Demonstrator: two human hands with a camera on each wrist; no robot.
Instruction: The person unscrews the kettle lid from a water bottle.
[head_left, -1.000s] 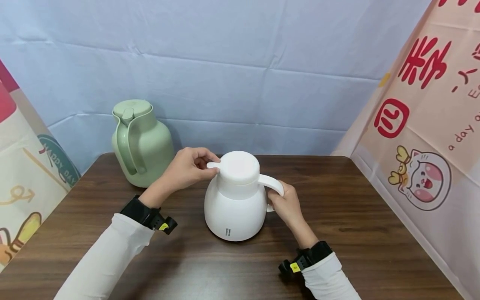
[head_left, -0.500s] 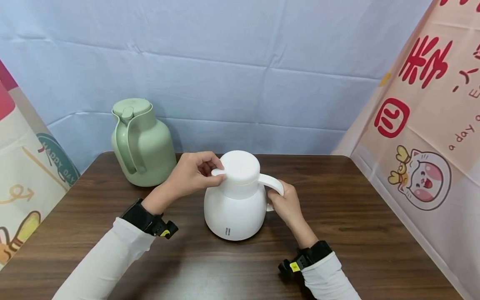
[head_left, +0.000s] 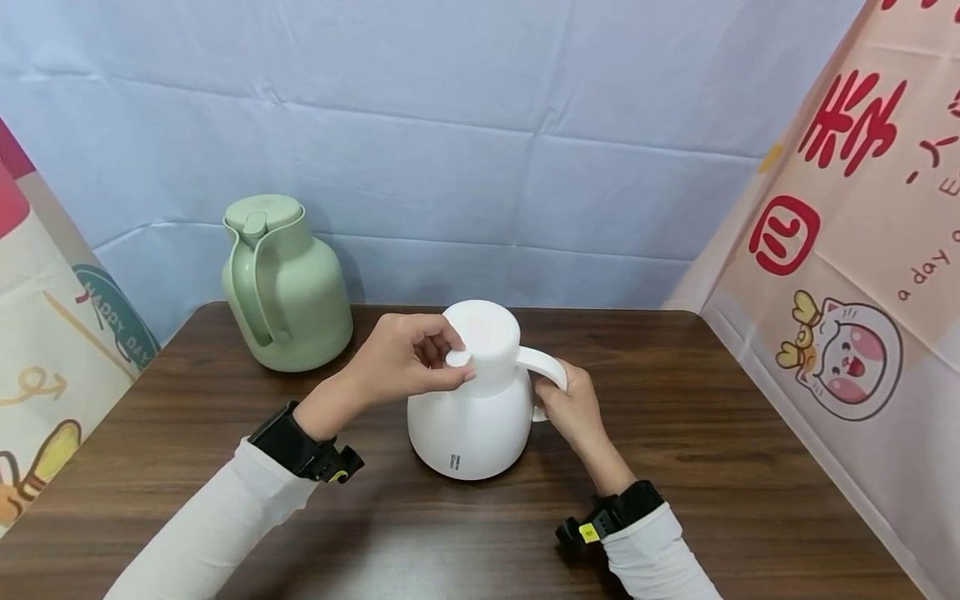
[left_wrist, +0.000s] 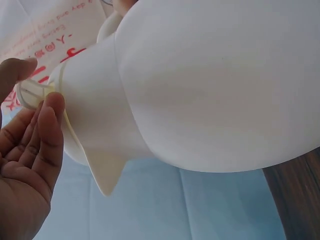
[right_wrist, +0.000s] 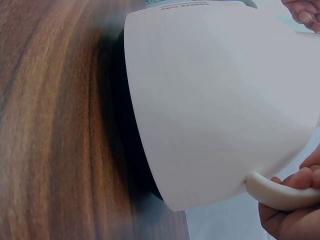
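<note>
A white thermos jug (head_left: 471, 433) stands upright on the table. My left hand (head_left: 408, 358) is at its neck and pinches the small tab (head_left: 458, 358) on the lid (head_left: 483, 329) between thumb and fingers. In the left wrist view the ribbed underside of the tab (left_wrist: 31, 94) shows between thumb and fingertips, and the jug's pointed spout (left_wrist: 107, 177) juts out beside it. On the other side, my right hand (head_left: 576, 408) grips the jug's handle (head_left: 543, 364). From the right wrist, the curled fingers (right_wrist: 300, 180) show around the handle's lower end (right_wrist: 277, 194).
A green thermos jug (head_left: 292, 287) stands at the table's back left, its handle facing forward. The dark wooden table (head_left: 675, 433) ends at a light blue cloth (head_left: 450, 150) behind. Printed cloths (head_left: 840, 333) hang along both sides.
The lid's tab has swung from the jug's left side round toward the front. My left hand has moved right and nearer with it. Jug and right hand stay in place.
</note>
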